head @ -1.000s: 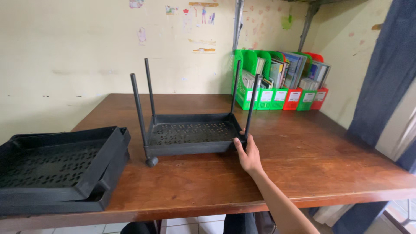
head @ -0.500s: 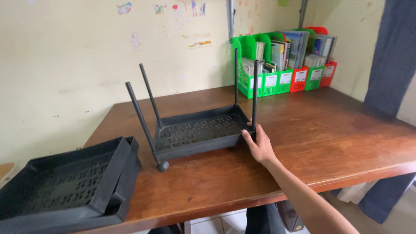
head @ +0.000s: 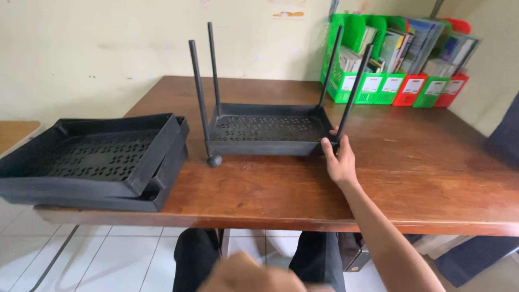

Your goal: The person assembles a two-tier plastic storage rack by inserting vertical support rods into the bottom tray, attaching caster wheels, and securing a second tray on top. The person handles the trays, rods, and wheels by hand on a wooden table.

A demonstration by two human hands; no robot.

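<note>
A black perforated tray (head: 267, 130) with four upright black poles stands on the brown wooden table (head: 421, 173). My right hand (head: 339, 160) grips its front right corner, at the foot of the near right pole (head: 354, 92). A small round wheel (head: 214, 160) sits under the tray's front left corner. My left hand (head: 246, 274) is low at the bottom edge of the view, below the table's front edge and away from the tray. It is blurred, so its fingers are unclear.
Two stacked black trays (head: 92, 159) lie at the table's left end, overhanging the edge. Green (head: 373, 81) and red (head: 432, 89) file holders full of books stand at the back right against the wall. A dark blue curtain (head: 505, 140) hangs at the right.
My right hand has stayed on the tray's front right corner while the view shifted. My left hand has come into view at the bottom.
</note>
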